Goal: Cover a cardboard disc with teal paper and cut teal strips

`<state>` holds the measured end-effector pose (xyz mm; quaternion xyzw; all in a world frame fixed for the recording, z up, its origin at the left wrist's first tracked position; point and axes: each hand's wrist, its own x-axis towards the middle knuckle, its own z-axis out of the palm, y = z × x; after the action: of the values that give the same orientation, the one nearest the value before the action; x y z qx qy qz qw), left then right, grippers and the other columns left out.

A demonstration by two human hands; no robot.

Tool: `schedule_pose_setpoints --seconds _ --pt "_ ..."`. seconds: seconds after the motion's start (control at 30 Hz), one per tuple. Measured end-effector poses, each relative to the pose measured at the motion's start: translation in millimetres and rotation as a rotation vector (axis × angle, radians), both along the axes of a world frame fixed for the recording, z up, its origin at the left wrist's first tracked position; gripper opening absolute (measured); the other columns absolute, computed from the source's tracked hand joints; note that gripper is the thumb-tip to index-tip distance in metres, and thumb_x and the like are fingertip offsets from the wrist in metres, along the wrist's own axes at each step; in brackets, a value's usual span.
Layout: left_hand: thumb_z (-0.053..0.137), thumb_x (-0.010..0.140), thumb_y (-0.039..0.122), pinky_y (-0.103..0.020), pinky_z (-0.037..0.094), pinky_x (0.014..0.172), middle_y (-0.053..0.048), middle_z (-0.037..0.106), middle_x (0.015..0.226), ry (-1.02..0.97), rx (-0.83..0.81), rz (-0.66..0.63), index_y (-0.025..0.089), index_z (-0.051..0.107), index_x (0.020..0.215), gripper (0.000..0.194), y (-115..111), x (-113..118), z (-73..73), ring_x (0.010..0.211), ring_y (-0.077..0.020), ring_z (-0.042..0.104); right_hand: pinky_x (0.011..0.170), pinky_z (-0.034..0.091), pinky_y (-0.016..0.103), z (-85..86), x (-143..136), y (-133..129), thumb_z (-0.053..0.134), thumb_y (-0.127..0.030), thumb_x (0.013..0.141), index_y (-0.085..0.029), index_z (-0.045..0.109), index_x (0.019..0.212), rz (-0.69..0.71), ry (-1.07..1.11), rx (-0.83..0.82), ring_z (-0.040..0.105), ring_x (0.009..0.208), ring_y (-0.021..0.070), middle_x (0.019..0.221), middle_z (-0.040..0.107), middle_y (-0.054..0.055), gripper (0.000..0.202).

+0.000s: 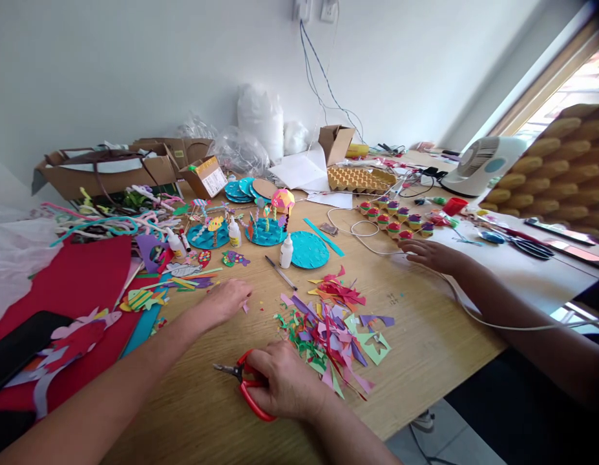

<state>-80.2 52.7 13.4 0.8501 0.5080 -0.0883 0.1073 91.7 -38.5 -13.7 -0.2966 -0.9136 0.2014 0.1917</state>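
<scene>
My right hand (287, 381) is closed round the red handles of a pair of scissors (249, 386), whose blades point left just above the wooden table. My left hand (226, 300) is closed, fingers bent down at the tabletop, with a small pink paper scrap (245, 307) at the fingertips. Right of it lies a heap of coloured paper scraps (328, 329) in purple, pink, green and red. A pen (281, 272) and a white glue bottle (286, 252) are beyond my hands. Left of my left hand lie a striped paper fish (143, 299) and narrow paper strips (190, 282).
A co-worker's hand (432, 255) rests at the right, near painted egg-carton cups (396, 219). A white cable (466, 313) crosses the table there. Blue discs with decorations (266, 234) stand behind, a plain blue disc (309, 250) beside them. Red sheets (71, 284) cover the left side.
</scene>
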Motion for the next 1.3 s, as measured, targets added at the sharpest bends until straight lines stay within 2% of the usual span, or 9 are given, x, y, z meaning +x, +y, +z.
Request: schedule_pose_setpoints --seconds 0.47,0.57,0.77,0.87,1.07,1.3 --pt "0.052 0.084 0.028 -0.04 0.049 0.074 -0.007 0.058 0.108 -0.038 -0.024 -0.05 0.017 0.054 0.107 0.026 5.2 4.5 -5.8 0.089 -0.0194 0.059 0.05 0.028 0.021 4.0 -2.2 0.9 0.053 -0.031 0.072 -0.019 0.05 0.066 0.002 -0.017 -0.006 0.049 0.05 0.0098 0.055 0.054 -0.003 0.013" --pt "0.052 0.084 0.028 -0.039 0.05 0.072 -0.007 0.058 0.107 -0.097 -0.015 -0.056 0.016 0.054 0.107 0.025 6.7 17.8 -6.8 0.087 -0.0188 0.059 0.05 0.027 0.021 1.9 -1.9 1.2 0.053 -0.03 0.071 -0.02 0.048 0.066 -0.002 0.014 0.002 0.048 0.05 0.0096 0.055 0.053 -0.004 0.013" --pt "0.052 0.084 0.028 -0.042 0.048 0.077 -0.008 0.056 0.112 -0.222 0.012 -0.14 0.017 0.053 0.11 0.028 20.2 59.4 -8.2 0.093 -0.0209 0.057 0.051 0.028 0.021 -0.9 1.1 2.4 0.049 -0.028 0.071 -0.02 0.045 0.065 -0.025 0.091 0.001 0.045 0.05 0.0093 0.056 0.052 -0.003 0.011" --pt "0.052 0.084 0.028 -0.042 0.048 0.076 -0.008 0.056 0.112 -0.235 -0.026 -0.19 0.017 0.053 0.109 0.028 29.4 69.7 -10.3 0.092 -0.0206 0.058 0.051 0.028 0.021 -2.2 2.1 2.9 0.048 -0.028 0.071 -0.02 0.044 0.065 -0.025 0.104 0.002 0.044 0.049 0.0091 0.056 0.051 -0.003 0.011" --pt "0.052 0.084 0.028 -0.041 0.049 0.076 -0.008 0.056 0.112 -0.23 -0.122 -0.246 0.017 0.053 0.11 0.028 40.4 72.6 -16.0 0.091 -0.0206 0.058 0.048 0.026 0.021 -1.9 2.1 3.0 0.049 -0.029 0.069 -0.02 0.042 0.063 -0.039 0.133 -0.021 0.042 0.048 0.009 0.053 0.048 -0.004 0.013" --pt "0.052 0.084 0.028 -0.041 0.049 0.074 -0.007 0.056 0.11 -0.275 -0.171 -0.142 0.017 0.053 0.11 0.028 41.6 65.6 -18.8 0.09 -0.0202 0.058 0.049 0.027 0.021 -1.2 2.4 4.6 0.05 -0.029 0.069 -0.02 0.041 0.063 -0.037 0.134 -0.044 0.041 0.049 0.0086 0.055 0.047 -0.004 0.014"
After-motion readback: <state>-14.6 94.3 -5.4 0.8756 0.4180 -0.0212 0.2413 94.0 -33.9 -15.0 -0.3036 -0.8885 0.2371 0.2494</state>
